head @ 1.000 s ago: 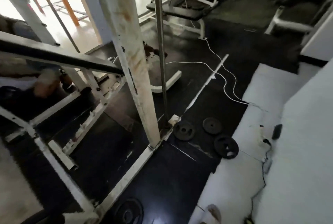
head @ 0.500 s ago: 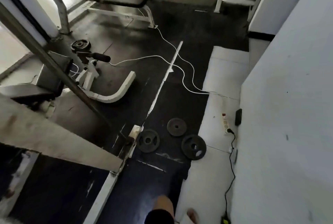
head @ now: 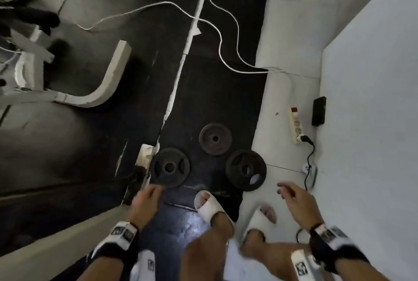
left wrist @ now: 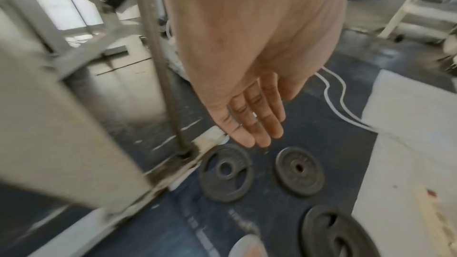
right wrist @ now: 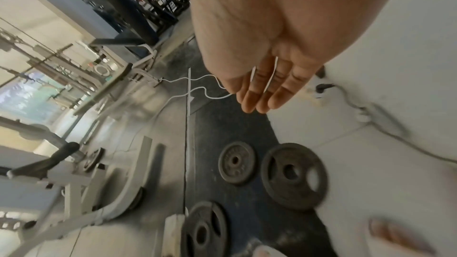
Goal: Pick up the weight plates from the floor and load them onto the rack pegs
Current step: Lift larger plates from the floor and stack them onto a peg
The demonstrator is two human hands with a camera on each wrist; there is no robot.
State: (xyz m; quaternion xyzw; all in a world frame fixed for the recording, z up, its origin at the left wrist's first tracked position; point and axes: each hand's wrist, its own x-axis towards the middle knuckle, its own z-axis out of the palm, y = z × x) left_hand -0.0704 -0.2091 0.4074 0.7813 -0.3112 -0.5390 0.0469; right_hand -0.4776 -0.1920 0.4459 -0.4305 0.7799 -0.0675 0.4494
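Note:
Three dark weight plates lie flat on the black floor mat. A left plate with grip holes (head: 170,167) (left wrist: 226,173) (right wrist: 204,230) sits against the white rack base. A smaller solid plate (head: 215,138) (left wrist: 299,171) (right wrist: 236,162) lies farther off, and a right plate with grip holes (head: 246,169) (left wrist: 338,234) (right wrist: 293,175) overlaps the white tile edge. My left hand (head: 148,198) (left wrist: 252,116) hangs empty just short of the left plate, fingers straight. My right hand (head: 291,199) (right wrist: 264,89) hovers empty to the right of the right plate, fingers loosely extended.
My two feet in white slides (head: 211,207) stand just behind the plates. A rack upright (left wrist: 61,120) and steel rod (left wrist: 158,62) rise at left. White cables (head: 217,29) cross the mat. A power strip (head: 296,125) and black adapter (head: 319,111) lie by the white wall.
The view has tipped down and come closer to the three plates. Both hands and both feet have entered the picture; the plates have not moved.

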